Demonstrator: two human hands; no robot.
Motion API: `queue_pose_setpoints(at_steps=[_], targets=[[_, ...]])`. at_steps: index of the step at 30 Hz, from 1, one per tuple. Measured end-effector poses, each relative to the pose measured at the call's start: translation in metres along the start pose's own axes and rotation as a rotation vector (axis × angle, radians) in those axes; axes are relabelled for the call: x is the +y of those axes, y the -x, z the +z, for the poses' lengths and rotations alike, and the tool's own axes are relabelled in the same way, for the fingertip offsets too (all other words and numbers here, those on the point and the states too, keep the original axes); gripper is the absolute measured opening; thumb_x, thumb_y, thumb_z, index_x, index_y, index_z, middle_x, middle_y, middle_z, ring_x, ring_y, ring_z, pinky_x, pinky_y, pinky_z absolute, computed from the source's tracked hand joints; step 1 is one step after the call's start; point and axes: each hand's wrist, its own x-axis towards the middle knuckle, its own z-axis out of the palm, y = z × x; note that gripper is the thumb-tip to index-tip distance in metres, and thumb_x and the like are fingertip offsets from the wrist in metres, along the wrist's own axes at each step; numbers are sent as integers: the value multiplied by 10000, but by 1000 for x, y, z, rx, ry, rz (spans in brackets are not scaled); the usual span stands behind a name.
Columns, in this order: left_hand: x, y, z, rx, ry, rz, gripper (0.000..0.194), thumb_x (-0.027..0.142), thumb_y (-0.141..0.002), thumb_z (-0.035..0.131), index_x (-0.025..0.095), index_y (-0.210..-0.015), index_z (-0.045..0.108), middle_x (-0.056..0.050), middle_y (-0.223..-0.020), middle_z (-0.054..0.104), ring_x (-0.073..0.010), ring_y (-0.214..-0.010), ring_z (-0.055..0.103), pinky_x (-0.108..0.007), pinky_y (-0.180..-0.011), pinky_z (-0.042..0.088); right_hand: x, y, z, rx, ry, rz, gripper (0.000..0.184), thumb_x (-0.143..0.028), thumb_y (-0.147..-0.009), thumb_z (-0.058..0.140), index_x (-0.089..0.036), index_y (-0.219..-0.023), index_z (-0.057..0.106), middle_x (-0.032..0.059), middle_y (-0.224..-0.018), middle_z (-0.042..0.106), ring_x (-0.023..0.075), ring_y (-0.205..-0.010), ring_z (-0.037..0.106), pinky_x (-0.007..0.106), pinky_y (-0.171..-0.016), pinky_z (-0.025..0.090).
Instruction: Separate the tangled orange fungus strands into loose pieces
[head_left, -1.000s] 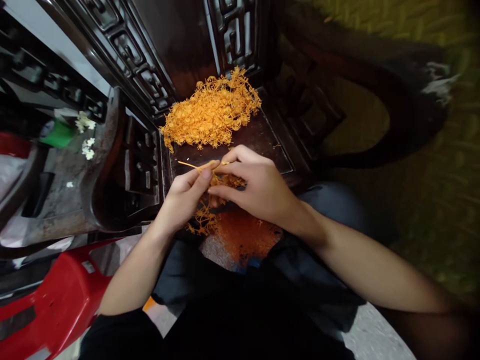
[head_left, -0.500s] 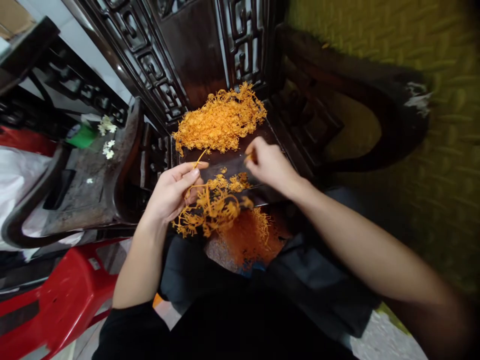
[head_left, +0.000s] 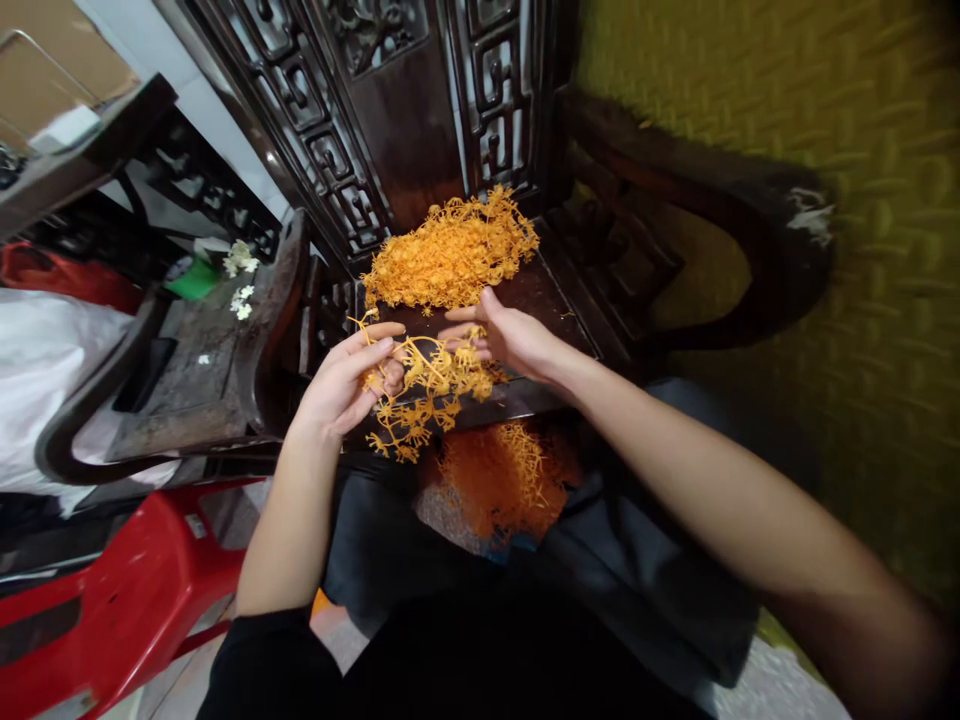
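My left hand [head_left: 347,383] is closed, pinching the stem of an orange branched sprig [head_left: 421,405] between thumb and fingers. The sprig looks like moulded plastic, with many small star-like tips, and hangs toward my lap. My right hand [head_left: 514,335] is open at the sprig's right side, thumb up and fingers stretched behind its tips. Whether those fingers touch it I cannot tell. Just beyond both hands, a big heap of similar orange sprigs [head_left: 450,255] lies on the dark wooden chair seat [head_left: 559,290].
Below the seat's front edge, between my knees, is a pile of thin orange pieces [head_left: 510,480]. A carved chair back [head_left: 416,130] rises behind the heap, and a curved armrest [head_left: 765,220] stands right. To the left are a green cup [head_left: 193,278] and a red plastic stool [head_left: 157,575].
My right hand has gone from a closed fist beside the seat to an open hand nearer the sprig. The left hand keeps its hold; the camera view has shifted slightly.
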Motion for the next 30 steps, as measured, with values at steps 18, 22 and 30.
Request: queue_pose_setpoints(at_steps=[18,22,30], targets=[[3,-5,4,175,160,86,157,201,-827,766,177,-957,680,-28,-879,733,-103,-752,712,-212,-680,602,-25,24,-19,454,-221,-274,466,-529,-952,608,-253,-1327,642,61,-1071,726,148,-818,683,309,-727,592],[-1,-7,26,96,94,129,150,261,-922,655,159,-1022,701,-119,-1172,757,-213,-1156,718,-362,-1007,598,-46,42,9,226,-187,-366,359,-475,-1009,545,-216,-1190,714,45,-952,696,126,-704,614,296,-659,538],[-15,-7,60,73,9,332,275,268,-835,798,190,-1098,778,-102,-1231,759,-232,-1185,708,-343,-1038,558,-60,39,35,430,560,-694,305,-437,-977,638,-180,-1125,712,106,-1020,674,224,-953,631,357,-850,535]])
